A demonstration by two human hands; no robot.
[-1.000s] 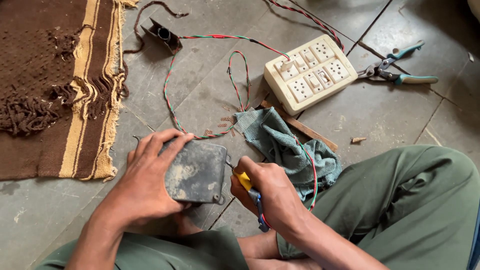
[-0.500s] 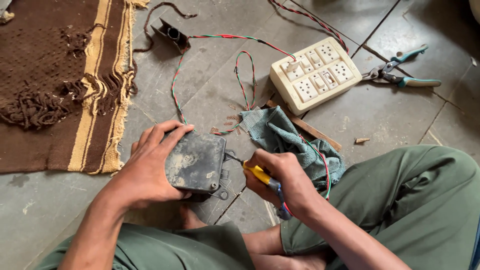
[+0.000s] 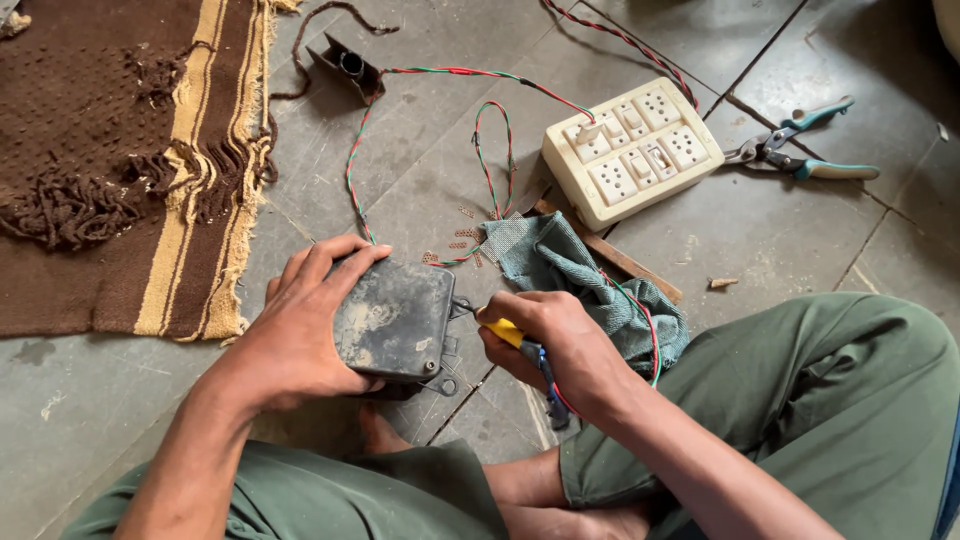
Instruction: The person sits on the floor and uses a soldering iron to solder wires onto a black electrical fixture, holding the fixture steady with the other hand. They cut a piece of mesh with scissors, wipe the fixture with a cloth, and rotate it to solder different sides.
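My left hand [image 3: 300, 325] grips a dusty black box [image 3: 392, 318] from its left side and holds it just above the stone floor. My right hand [image 3: 560, 345] is closed around a yellow-handled screwdriver [image 3: 505, 330], whose tip touches the box's right edge. A red and green twisted wire [image 3: 640, 320] runs under my right wrist. A blue-green cloth [image 3: 590, 275] lies just behind my right hand.
A cream switch-and-socket board [image 3: 632, 150] lies at the back right, with teal-handled pliers [image 3: 800, 150] beyond it. A small black fitting [image 3: 350, 65] sits at the end of the wire [image 3: 480, 110]. A brown fringed rug [image 3: 110, 160] covers the floor on the left. My green-trousered knees frame the bottom.
The box has tilted slightly in my left hand and the screwdriver tip has come against its right edge. The view has shifted a little.
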